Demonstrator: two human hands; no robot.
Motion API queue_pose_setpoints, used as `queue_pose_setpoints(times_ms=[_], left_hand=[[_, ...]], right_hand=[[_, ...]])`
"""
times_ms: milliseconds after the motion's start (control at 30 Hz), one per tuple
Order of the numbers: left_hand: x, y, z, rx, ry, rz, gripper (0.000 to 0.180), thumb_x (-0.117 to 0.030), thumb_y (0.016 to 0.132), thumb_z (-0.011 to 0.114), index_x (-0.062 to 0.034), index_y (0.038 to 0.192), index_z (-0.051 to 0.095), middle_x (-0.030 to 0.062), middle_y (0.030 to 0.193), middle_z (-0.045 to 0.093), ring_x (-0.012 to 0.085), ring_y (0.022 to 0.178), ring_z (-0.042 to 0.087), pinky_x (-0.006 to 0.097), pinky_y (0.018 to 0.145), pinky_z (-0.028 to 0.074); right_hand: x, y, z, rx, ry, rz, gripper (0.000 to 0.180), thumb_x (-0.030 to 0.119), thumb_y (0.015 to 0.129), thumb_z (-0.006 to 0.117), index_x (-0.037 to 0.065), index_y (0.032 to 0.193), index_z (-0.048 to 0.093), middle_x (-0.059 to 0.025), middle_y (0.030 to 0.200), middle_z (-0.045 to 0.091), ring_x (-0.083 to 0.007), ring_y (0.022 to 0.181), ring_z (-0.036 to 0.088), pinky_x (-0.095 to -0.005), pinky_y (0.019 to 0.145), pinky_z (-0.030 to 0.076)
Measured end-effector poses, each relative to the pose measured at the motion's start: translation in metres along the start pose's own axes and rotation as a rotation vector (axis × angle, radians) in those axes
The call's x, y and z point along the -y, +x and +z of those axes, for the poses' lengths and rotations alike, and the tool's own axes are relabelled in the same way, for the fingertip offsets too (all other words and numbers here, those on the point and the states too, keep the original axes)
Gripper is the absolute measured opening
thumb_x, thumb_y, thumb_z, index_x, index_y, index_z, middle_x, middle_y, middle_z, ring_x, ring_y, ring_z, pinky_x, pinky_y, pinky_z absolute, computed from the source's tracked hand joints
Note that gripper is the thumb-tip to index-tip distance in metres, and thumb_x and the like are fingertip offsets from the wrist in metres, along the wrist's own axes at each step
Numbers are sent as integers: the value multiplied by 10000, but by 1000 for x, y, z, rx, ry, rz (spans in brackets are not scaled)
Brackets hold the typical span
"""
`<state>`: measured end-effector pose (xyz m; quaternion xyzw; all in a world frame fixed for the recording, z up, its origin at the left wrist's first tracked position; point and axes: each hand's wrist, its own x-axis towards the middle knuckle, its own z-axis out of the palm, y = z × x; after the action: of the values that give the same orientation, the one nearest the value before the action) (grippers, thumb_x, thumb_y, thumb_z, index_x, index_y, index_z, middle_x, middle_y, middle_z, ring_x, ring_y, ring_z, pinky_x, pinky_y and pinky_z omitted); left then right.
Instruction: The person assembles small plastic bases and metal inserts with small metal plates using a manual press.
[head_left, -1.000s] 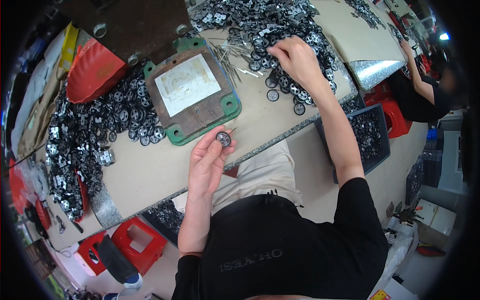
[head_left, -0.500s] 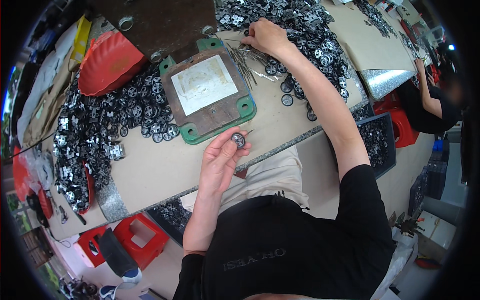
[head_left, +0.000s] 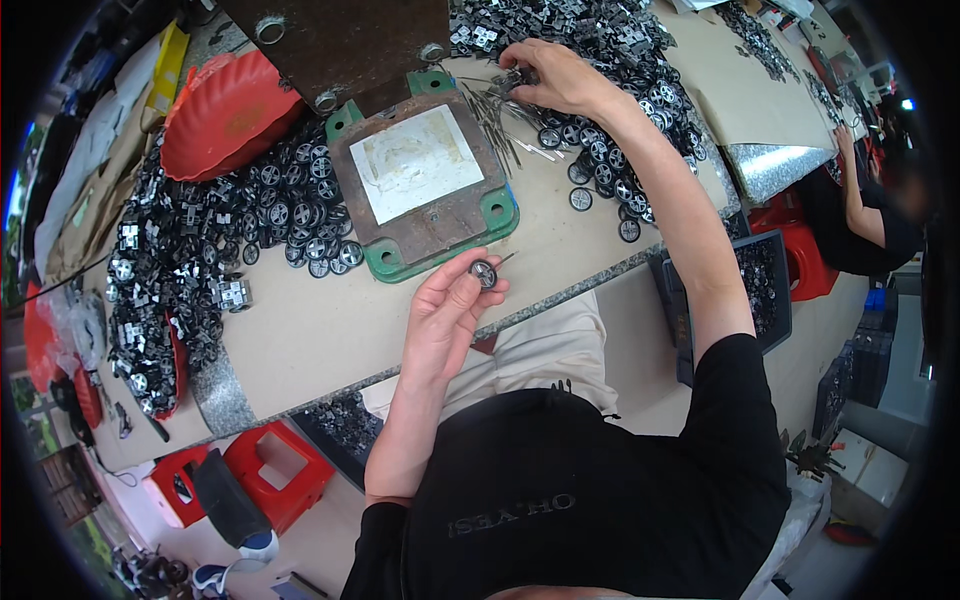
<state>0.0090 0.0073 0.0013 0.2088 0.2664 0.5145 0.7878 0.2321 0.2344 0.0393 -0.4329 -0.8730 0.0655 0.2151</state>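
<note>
My left hand (head_left: 445, 310) pinches a small black toy wheel (head_left: 482, 275) with silver spokes between thumb and fingers. A thin metal axle (head_left: 506, 259) sticks out behind the wheel. Over the far side of the table, my right hand (head_left: 565, 78) closes thumb and fingers around a small dark part (head_left: 517, 80), mostly hidden by the fingers; it resembles the black and silver pieces heaped nearby. Several loose metal rods (head_left: 490, 125) lie below that hand. Between the heaps sits a green and brown metal plate (head_left: 420, 215) with a white sheet (head_left: 415, 165) on top.
Heaps of wheels (head_left: 290, 215) and black and silver parts (head_left: 570, 30) lie left and at the back. A red scalloped basin (head_left: 225, 120) rests on the left heap. A dark bin (head_left: 775, 245) stands beyond the table edge at right, near a co-worker's arm (head_left: 850, 185).
My right hand has shifted slightly right and now has a small dark part in its fingers. My left hand keeps the wheel and axle almost in place. The view has shifted a little.
</note>
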Motion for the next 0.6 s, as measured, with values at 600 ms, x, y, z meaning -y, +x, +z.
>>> queue_pose_setpoints(times_ms=[600], left_hand=[[5,1,18,-139,151,236,311,-16,825,583,22,1129,534,108,1008,600,176,839,602,263,747,481]], right_hand=[[119,-116,-1,24,1385,534,186,-39,713,673,-50,896,641,-44,789,565,-67,547,504,-171,466,401]])
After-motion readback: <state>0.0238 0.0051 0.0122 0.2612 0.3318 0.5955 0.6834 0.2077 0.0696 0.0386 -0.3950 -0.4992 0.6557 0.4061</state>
